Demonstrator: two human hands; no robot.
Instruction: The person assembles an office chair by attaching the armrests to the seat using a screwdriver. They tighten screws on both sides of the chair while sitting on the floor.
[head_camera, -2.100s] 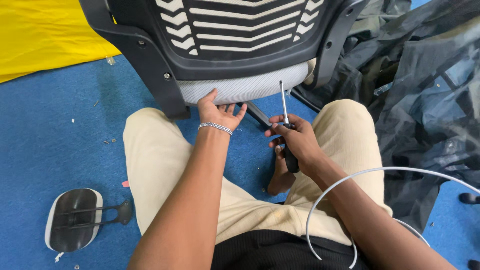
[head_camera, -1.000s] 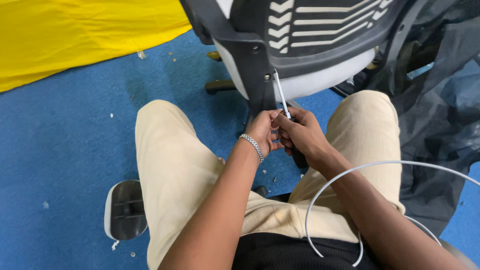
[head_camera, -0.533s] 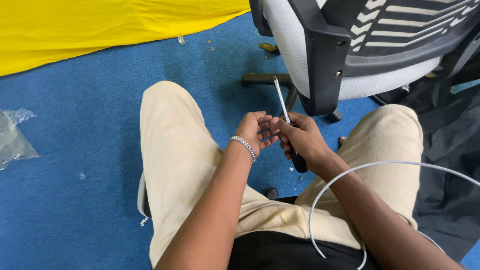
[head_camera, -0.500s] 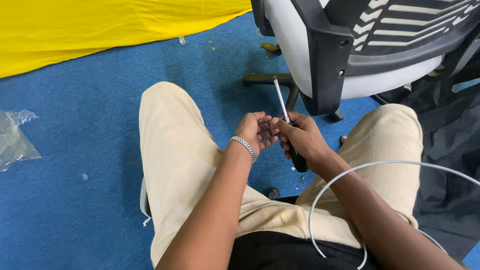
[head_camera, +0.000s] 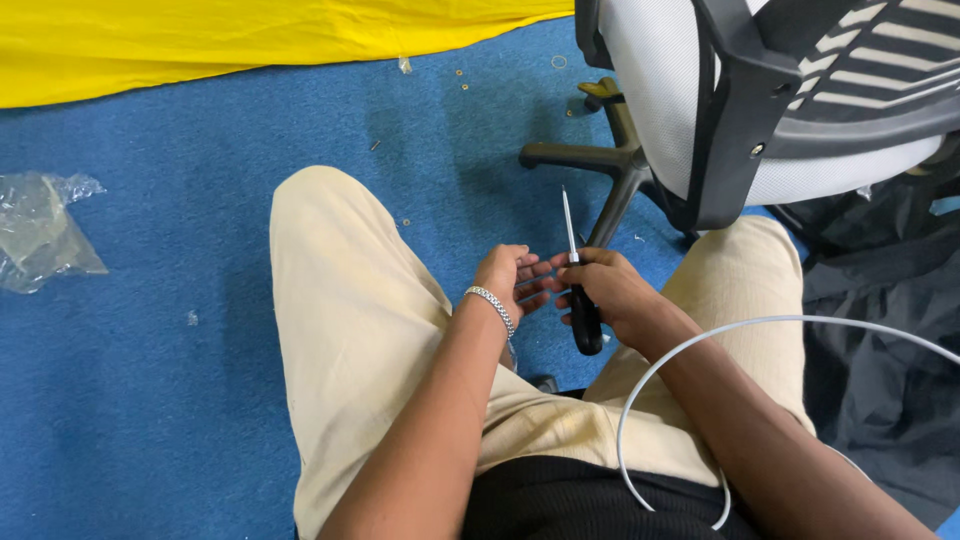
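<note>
I sit on a blue carpet with my legs in beige trousers spread. My right hand (head_camera: 612, 290) grips a screwdriver (head_camera: 578, 290) by its black handle, the metal shaft pointing up and away from me. My left hand (head_camera: 510, 277), with a silver bracelet on the wrist, is beside it, palm up and fingers loosely curled towards the screwdriver; whether something small lies in it I cannot tell. An office chair (head_camera: 770, 110) with white mesh and a black frame lies tipped just beyond my right knee, its black base legs (head_camera: 590, 160) pointing left.
A yellow sheet (head_camera: 230, 40) covers the floor at the far side. A crumpled clear plastic bag (head_camera: 40, 230) lies at the left. Black plastic wrapping (head_camera: 880, 330) lies at the right. A white cable (head_camera: 680, 350) loops over my right arm. Small screws (head_camera: 462, 80) dot the carpet.
My view has swung left, so the chair now sits at the upper right. My left hand left the chair seat and came beside my right hand, which has kept hold of the screwdriver.
</note>
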